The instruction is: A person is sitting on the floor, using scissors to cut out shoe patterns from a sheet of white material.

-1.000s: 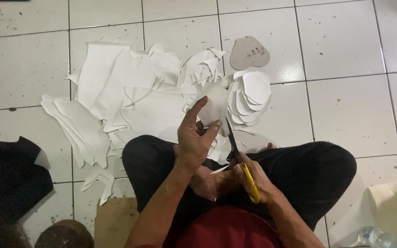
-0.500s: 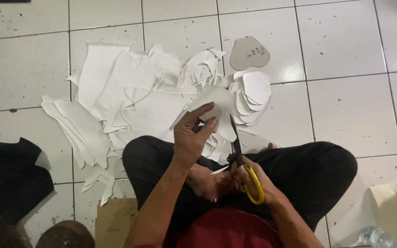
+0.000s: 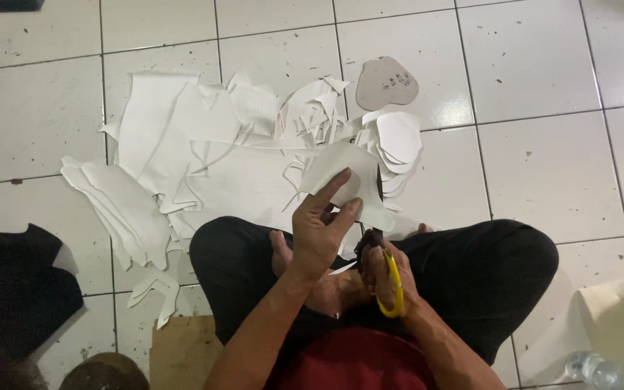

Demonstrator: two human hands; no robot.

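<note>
The white sheet (image 3: 348,180), at 12 o'clock from the lap, has been turned and lifted since a second ago, pinched in the left hand (image 3: 319,231); the scissors (image 3: 388,278), one pair, are gripped by the right hand (image 3: 384,278), so the cut appears advanced; one tan template (image 3: 386,83) lies at 1 o'clock; one stack of cut ovals (image 3: 399,141) below it.

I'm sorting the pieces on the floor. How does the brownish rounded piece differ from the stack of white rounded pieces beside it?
The brownish piece is grey-brown and lies alone, flat on a tile; the white stack is pale and holds several overlapping pieces. The brownish piece lies farther from the person, the stack nearer the left hand. Both share a rounded outline.
</note>
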